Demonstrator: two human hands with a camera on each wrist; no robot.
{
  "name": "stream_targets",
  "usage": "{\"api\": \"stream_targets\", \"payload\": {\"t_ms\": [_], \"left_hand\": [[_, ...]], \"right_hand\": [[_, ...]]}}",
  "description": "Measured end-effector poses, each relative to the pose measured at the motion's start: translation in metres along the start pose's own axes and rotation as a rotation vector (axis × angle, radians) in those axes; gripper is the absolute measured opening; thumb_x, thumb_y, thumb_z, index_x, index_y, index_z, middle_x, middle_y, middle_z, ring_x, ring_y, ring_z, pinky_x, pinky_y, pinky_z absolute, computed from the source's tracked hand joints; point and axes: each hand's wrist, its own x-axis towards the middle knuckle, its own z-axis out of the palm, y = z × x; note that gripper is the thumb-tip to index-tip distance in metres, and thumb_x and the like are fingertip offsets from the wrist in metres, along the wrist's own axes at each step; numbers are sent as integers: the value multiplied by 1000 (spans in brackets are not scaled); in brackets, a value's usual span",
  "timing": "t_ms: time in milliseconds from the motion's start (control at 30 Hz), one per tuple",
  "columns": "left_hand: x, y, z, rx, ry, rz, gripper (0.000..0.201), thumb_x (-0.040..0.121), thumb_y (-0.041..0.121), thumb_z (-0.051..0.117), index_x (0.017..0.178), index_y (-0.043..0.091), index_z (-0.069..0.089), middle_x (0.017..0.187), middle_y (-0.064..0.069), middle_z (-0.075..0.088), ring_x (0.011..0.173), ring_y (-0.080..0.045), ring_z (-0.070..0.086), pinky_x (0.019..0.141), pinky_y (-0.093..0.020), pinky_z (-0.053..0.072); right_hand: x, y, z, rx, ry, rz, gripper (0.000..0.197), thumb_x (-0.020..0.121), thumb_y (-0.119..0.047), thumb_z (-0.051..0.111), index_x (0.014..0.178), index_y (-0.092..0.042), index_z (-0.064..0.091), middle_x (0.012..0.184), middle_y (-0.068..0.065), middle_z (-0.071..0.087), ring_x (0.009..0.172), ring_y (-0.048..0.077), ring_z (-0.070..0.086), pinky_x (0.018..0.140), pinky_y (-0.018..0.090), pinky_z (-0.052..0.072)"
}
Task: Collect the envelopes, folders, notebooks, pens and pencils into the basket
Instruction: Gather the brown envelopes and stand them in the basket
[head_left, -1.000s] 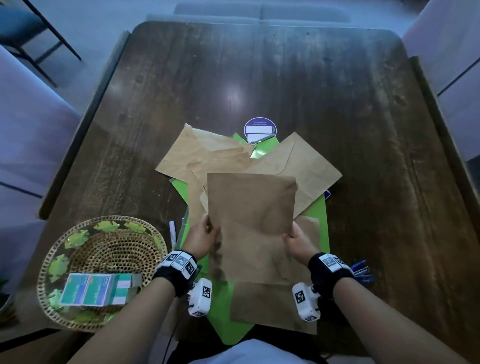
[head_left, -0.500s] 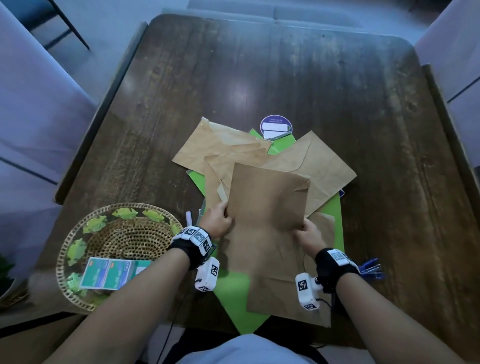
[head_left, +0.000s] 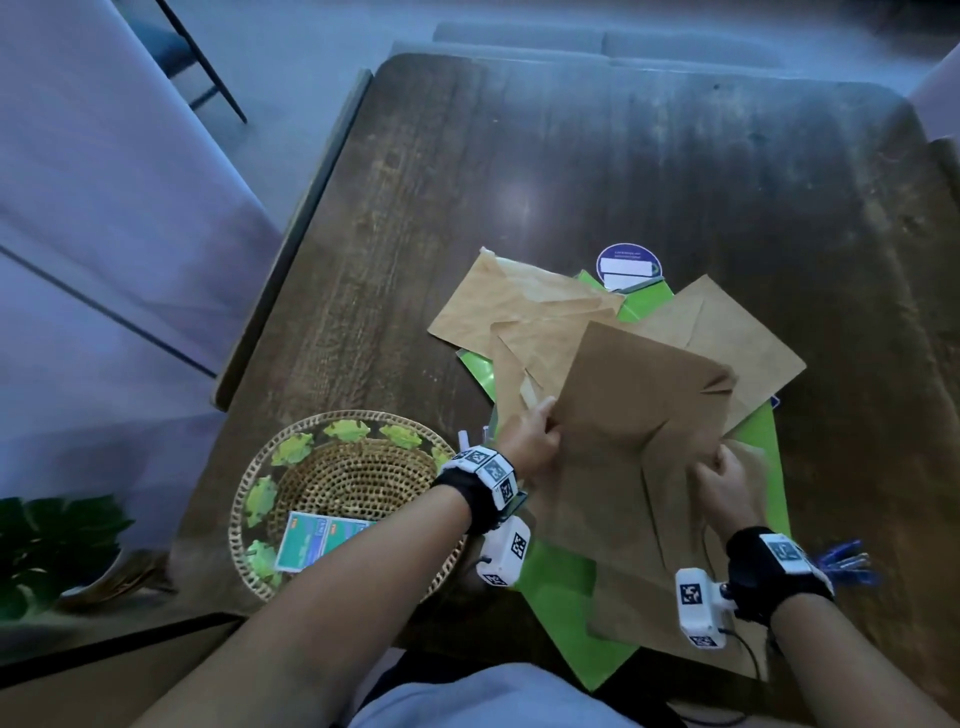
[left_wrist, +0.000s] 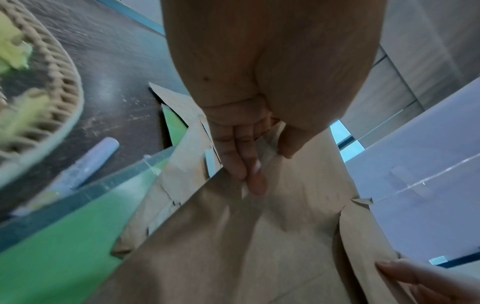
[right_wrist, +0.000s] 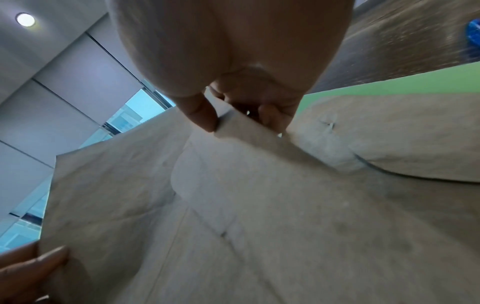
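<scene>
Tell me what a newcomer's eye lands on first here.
The brown envelope lifted at the centre of the wooden table, gripped by the left hand and right hand. Next, the green folder under the envelope pile, and the woven basket to the left.

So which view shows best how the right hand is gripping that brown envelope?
The right wrist view: the right hand pinches a folded edge of the brown envelope between thumb and fingers. The head view shows only the back of the hand on the paper; the left wrist view catches just a fingertip at the corner.
</scene>
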Motion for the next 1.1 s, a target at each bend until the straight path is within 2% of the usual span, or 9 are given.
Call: {"api": "stream_targets", "payload": {"t_ms": [100, 233, 433, 533, 667, 800, 900, 1000, 1100], "left_hand": [[0, -15, -12, -81, 51, 21, 35, 98, 22, 56, 132, 18, 57, 119, -9, 69, 110, -26, 62, 83, -25, 44], [-2, -40, -31, -123, 93, 2, 28, 96, 24, 58, 123, 22, 61, 117, -5, 71, 107, -25, 65, 86, -30, 49], [1, -63, -68, -174, 252, -116, 10, 92, 27, 59, 100, 23, 55, 95, 0, 70, 77, -17, 67, 64, -25, 46], [13, -71, -78, -172, 276, -145, 27, 90, 25, 61, 116, 20, 56, 104, -2, 67, 96, -23, 63, 79, -31, 45], [28, -83, -82, -163, 306, -200, 46, 86, 21, 62, 131, 19, 55, 112, -7, 69, 104, -26, 63, 89, -32, 47], [50, -94, -84, -75, 333, -248, 35, 85, 16, 58, 121, 14, 59, 109, -16, 67, 104, -36, 62, 83, -34, 45], [63, -101, -81, -9, 307, -359, 59, 88, 17, 59, 144, 7, 42, 125, -24, 56, 118, -39, 53, 96, -35, 42], [72, -107, -75, 14, 261, -445, 78, 88, 20, 60, 154, 3, 21, 141, -26, 42, 130, -38, 44, 107, -36, 38], [73, -105, -67, 25, 233, -506, 82, 88, 19, 59, 154, 1, 15, 149, -25, 32, 135, -38, 40, 109, -39, 37]], "right_hand": [[-7, -18, 6, 4, -19, -36, 24, 87, -13, 50, 106, -18, 65, 93, 5, 69, 89, 26, 60, 77, 36, 44], [-3, -32, 30, 43, -91, -97, 21, 87, -5, 51, 95, -16, 66, 91, 7, 67, 83, 20, 57, 62, 24, 47], [-7, -61, 62, 55, -233, -126, 25, 98, -9, 54, 118, -22, 61, 104, -3, 71, 95, 14, 66, 85, 33, 51], [-2, -75, 79, 58, -263, -137, 25, 99, -8, 51, 118, -22, 60, 109, 2, 72, 100, 19, 66, 90, 38, 52], [10, -91, 97, 62, -264, -145, 19, 98, -9, 53, 106, -23, 62, 103, -2, 72, 93, 14, 67, 85, 32, 53], [30, -91, 113, -48, -311, -86, 15, 96, -14, 56, 108, -21, 59, 109, 2, 69, 98, 22, 66, 90, 43, 53], [49, -72, 121, -158, -323, -18, 38, 90, -19, 62, 127, -11, 56, 101, 2, 65, 88, 24, 65, 92, 54, 53], [42, -75, 114, -224, -312, 4, 24, 93, -17, 60, 115, -23, 54, 97, -4, 60, 84, 22, 67, 89, 46, 56], [47, -66, 99, -245, -309, 36, 19, 92, -23, 60, 109, -29, 57, 96, -5, 63, 88, 24, 70, 84, 45, 58]]}}
